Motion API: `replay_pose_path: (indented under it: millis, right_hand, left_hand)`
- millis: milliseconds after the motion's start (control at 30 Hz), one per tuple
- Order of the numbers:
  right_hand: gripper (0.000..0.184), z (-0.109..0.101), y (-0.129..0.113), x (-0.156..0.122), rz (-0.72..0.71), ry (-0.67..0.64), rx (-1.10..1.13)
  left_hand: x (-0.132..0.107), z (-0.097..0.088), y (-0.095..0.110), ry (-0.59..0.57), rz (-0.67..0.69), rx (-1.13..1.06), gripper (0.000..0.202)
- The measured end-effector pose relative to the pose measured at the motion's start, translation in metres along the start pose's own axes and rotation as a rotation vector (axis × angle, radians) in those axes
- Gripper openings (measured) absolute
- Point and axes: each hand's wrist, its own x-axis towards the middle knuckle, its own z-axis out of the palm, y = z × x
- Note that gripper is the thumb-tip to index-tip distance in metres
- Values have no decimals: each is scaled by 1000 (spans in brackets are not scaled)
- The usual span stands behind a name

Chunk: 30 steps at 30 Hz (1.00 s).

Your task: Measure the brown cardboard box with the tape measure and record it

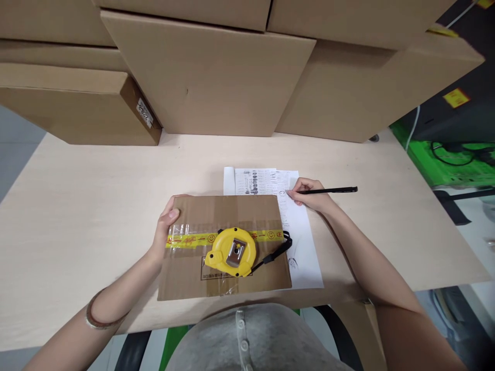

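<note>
Cardboard box [224, 247], yellow tape measure [231, 252] laid on it, was steadied by left hand [167, 226] fingers spread flat, while beside it a pen [328, 190] was gripped over the part-filled sheet [301, 242] by right hand [309, 195].

Both my forearms reach forward, bare to the elbow. My left hand [167, 226] lies palm down, fingers together and pointing away from me, thumb spread toward the right, pressing flat. A thin metal bangle sits on the left wrist. My right hand [309, 196] is curled in a writing grip, fingertips pinched, wrist resting low.
</note>
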Motion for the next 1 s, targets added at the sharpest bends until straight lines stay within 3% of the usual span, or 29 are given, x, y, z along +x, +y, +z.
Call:
replay_pose_path:
  millis: [1000]
  right_hand:
    - [45, -4, 12, 3, -6, 12, 20]
  left_hand:
    - [2, -4, -2, 14, -3, -23, 36]
